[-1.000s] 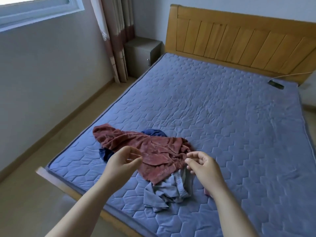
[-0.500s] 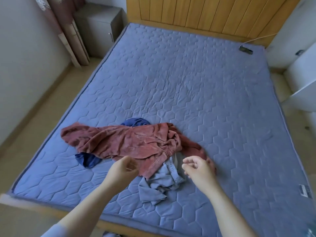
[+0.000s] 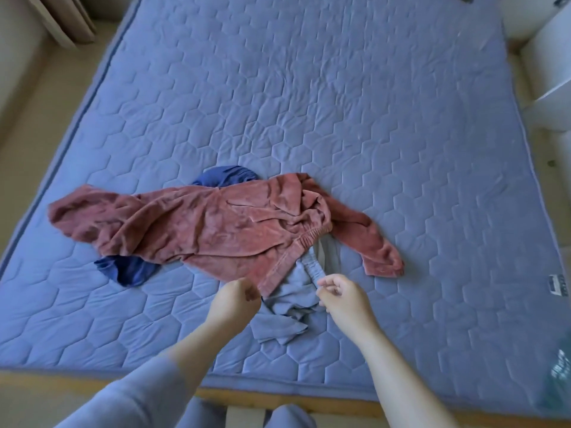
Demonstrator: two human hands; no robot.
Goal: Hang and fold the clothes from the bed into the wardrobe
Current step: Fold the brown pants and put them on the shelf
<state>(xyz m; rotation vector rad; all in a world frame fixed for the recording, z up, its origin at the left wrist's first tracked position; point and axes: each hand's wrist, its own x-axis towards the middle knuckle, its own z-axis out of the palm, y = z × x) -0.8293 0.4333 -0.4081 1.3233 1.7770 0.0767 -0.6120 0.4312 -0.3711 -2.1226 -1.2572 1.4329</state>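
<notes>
1. Half a second ago both hands were hovering over the pile; now they have come down to it.
2. The left hand (image 3: 234, 299) is curled at the hem corner of the red garment (image 3: 200, 230). I cannot tell if it grips the cloth.
3. The right hand (image 3: 341, 299) is curled too, with its fingertips at the waistband of the grey garment (image 3: 284, 322). Whether it pinches the band is not clear.
4. The clothes lie on the bed (image 3: 370, 118) near its front edge, with a blue garment (image 3: 129, 270) under the red one.
5. I judge that the first pick-up is starting, and nothing is folded or hung yet.
</notes>
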